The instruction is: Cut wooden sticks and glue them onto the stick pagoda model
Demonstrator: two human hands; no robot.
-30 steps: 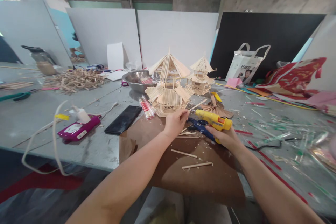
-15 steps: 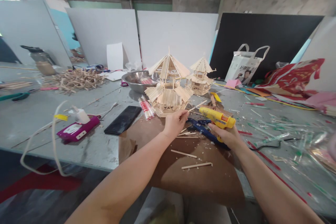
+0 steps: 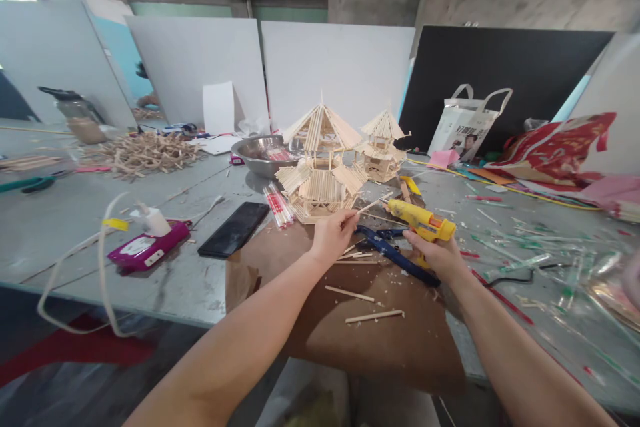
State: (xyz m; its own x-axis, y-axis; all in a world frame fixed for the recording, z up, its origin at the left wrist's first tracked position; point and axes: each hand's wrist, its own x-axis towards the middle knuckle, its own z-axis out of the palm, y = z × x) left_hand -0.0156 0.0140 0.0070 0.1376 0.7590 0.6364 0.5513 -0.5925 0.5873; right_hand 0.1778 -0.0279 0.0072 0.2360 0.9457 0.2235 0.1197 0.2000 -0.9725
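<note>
Between its fingertips my left hand point(image 3: 336, 235) pinches a thin wooden stick point(image 3: 374, 204), which points up to the right. My right hand point(image 3: 436, 255) is wrapped round the handle of a yellow hot glue gun point(image 3: 423, 219), its nozzle close to the stick's far end. Just beyond my left hand stands a pavilion model point(image 3: 325, 180) built of wooden sticks, with a smaller pavilion model point(image 3: 383, 147) behind it. Blue-handled pliers point(image 3: 395, 255) lie between my hands. Several loose sticks point(image 3: 374, 315) rest on the brown paper point(image 3: 310, 333).
A black phone point(image 3: 234, 229), a purple power strip point(image 3: 150, 243) with a white cable and a metal bowl point(image 3: 250, 159) sit on the left. Heaped sticks point(image 3: 153, 155) lie farther back. Plastic wrappers point(image 3: 565, 273) litter the right, before a white bag point(image 3: 463, 125).
My right hand has moved the glue gun a little to the right, so its nozzle is now near the stick's far end. My left hand stays in place.
</note>
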